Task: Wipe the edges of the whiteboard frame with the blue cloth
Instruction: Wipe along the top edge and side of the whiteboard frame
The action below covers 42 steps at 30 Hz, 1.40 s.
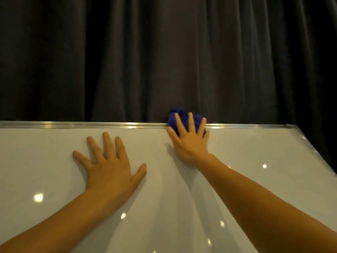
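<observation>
The bunched deep-blue cloth [182, 118] sits just right of centre in the frame, pressed against the silver metal top edge of the whiteboard frame [91, 124], with part of it bulging up above that edge against the dark backdrop. It looks soft and light, a wad that should mould itself to the rail under pressure; I judge it needs a flat, steady push rather than a tight pinch, with the fingertips kept over its upper half so it wraps the lip of the frame and does not roll off the back.

The right hand [189, 141] covers the cloth from below, fingers spread and laid flat over it, the palm resting on the glossy white board surface [255, 161]. It presses the cloth against the rail rather than gripping it. The left hand [111, 165] lies lower and to the left, well apart from the cloth, all 5 fingers splayed and flat on the board, holding nothing; it appears to brace the panel.

The frame runs across the middle of the picture and turns down at the upper right corner [293, 126], where the right side edge slopes away. The smooth board may let a palm slide easily. Behind everything hangs a pleated dark grey curtain [164, 52], filling the top half. Small ceiling-light reflections dot the lower board.
</observation>
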### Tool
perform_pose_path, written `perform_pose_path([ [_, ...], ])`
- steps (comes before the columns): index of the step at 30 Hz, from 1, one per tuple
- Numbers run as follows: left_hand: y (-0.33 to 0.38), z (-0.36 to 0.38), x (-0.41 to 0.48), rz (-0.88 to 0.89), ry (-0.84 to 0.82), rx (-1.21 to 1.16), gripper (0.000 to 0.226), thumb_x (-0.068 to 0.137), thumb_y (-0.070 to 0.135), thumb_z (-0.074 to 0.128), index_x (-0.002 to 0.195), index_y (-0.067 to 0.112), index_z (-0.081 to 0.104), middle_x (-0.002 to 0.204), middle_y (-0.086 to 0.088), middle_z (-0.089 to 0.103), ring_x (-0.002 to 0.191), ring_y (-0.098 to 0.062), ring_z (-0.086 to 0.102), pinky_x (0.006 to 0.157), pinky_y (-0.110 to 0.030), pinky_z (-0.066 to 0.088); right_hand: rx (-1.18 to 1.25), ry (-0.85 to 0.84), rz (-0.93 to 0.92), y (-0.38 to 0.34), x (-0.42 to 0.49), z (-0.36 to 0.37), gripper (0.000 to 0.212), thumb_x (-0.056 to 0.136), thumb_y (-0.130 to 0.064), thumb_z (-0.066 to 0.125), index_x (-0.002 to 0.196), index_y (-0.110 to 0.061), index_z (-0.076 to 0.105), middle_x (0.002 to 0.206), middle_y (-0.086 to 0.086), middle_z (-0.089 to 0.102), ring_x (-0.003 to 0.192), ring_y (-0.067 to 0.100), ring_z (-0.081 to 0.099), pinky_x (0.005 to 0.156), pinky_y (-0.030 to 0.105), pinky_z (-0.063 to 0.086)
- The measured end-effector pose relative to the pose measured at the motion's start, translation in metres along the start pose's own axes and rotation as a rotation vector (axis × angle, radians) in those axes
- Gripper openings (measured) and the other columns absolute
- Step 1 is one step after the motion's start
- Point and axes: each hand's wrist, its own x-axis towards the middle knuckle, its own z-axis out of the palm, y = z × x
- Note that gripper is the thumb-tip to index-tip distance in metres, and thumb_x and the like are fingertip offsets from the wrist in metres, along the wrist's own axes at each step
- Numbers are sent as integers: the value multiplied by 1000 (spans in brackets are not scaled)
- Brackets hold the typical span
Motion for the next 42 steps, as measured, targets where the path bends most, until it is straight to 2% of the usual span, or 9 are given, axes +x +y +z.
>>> perform_pose_path([
  [5, 56, 3, 6, -37, -5, 39, 122, 61, 86, -15, 152, 5, -12, 161, -23, -15, 143, -55, -13, 108, -76, 2, -151, 31, -565, 10, 2, 6, 64, 92, -74, 15, 150, -55, -1, 167, -9, -3, 151, 29, -18, 118, 54, -10],
  [12, 78, 10, 15, 82, 43, 19, 127, 50, 84, -30, 151, 9, -17, 161, -21, -18, 144, -55, -15, 107, -79, -2, -89, -33, 114, 112, 51, -33, 58, 100, -59, 23, 154, -47, 5, 167, -4, -14, 148, 36, -24, 118, 63, -5],
  [15, 103, 12, 21, 118, 71, 3, 119, 53, 83, -22, 152, 17, -16, 162, -21, -15, 143, -56, -14, 103, -80, -4, -22, 18, -209, 77, 37, -9, 54, 90, -77, 10, 140, -69, -10, 165, -15, -14, 146, 25, -31, 113, 53, -20],
  [18, 125, 14, 23, 113, 76, 26, 115, 55, 84, -17, 152, 21, -17, 162, -20, -16, 143, -55, -15, 104, -80, -4, -113, 55, -500, 79, 27, 2, 54, 93, -77, 14, 142, -68, -7, 162, -22, -16, 147, 18, -29, 113, 49, -23],
  [20, 135, 16, 26, 100, 57, 35, 121, 52, 85, -16, 151, 17, -18, 161, -21, -19, 143, -56, -15, 105, -79, -3, -125, 86, -434, 115, 43, -13, 52, 92, -78, 11, 141, -70, -5, 165, -19, -9, 150, 19, -22, 117, 52, -18],
  [25, 150, 18, 30, 113, 71, 18, 120, 51, 87, -22, 150, 20, -22, 161, -20, -21, 144, -55, -15, 107, -79, -2, -18, 88, 162, 212, 54, -48, 64, 96, -68, 19, 154, -45, 5, 167, -8, -9, 150, 25, -22, 119, 58, -11],
  [32, 295, 25, 18, 91, 31, 35, 116, 67, 91, 7, 153, 15, -15, 162, -21, -18, 142, -56, -16, 107, -79, 0, -150, 35, -493, 230, 40, -33, 57, 91, -77, 13, 143, -66, -8, 166, -13, -8, 150, 24, -23, 116, 53, -19],
  [39, 383, 33, 11, 55, -3, 6, 123, 56, 86, -13, 150, 8, -20, 160, -23, -22, 141, -59, -16, 109, -76, 1, -126, -7, 217, 404, 81, -97, 71, 93, -72, 18, 155, -43, 0, 167, -2, -13, 148, 37, -22, 117, 63, -11],
  [42, 423, 30, 7, -4, -18, 26, 122, 67, 89, 0, 150, 1, -15, 160, -25, -19, 143, -55, -15, 110, -76, 3, -47, 5, -54, 377, 76, -80, 75, 86, -80, 13, 153, -48, 3, 167, -1, -7, 147, 37, -26, 115, 61, -17],
])
